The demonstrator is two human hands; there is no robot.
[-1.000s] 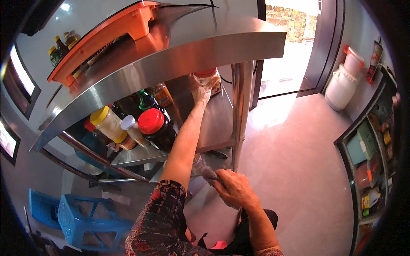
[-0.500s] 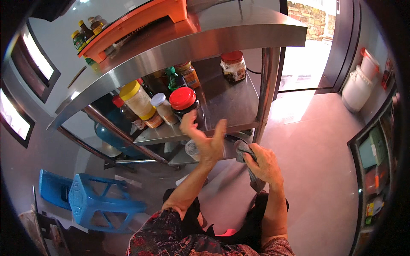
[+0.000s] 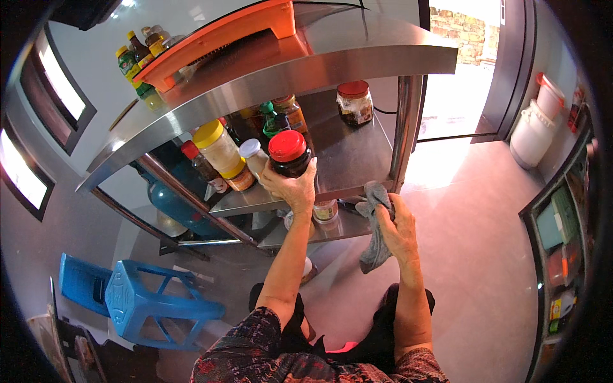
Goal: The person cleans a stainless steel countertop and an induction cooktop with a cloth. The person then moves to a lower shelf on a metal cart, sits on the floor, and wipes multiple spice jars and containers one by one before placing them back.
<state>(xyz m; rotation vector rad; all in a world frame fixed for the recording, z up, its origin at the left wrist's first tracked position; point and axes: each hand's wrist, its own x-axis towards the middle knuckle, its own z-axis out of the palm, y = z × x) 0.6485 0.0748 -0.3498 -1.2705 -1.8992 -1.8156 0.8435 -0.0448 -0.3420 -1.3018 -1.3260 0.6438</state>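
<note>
My left hand (image 3: 292,189) is wrapped round a dark glass jar with a red lid (image 3: 288,148), at the front of the middle shelf (image 3: 354,153). Whether the jar's base still touches the shelf is hidden by the hand. Just left of it stand a white-capped jar (image 3: 253,155), a large yellow-lidded jar (image 3: 217,145) and a red-capped bottle (image 3: 203,166). Green-capped and amber bottles are behind. My right hand (image 3: 398,228) grips a crumpled grey cloth (image 3: 375,237) in front of the shelf's right post; part of the cloth hangs below the fingers.
The steel rack's top (image 3: 332,62) carries an orange tray (image 3: 217,45) and small bottles. Another red-lidded jar (image 3: 354,103) stands farther back on the middle shelf, and jars sit on the lower one. A blue stool (image 3: 150,300) is at left, a white bucket (image 3: 532,134) at far right.
My left hand has gone from spread fingers in front of the red-lidded jar to a grip round it. The right hand has risen slightly with the cloth.
</note>
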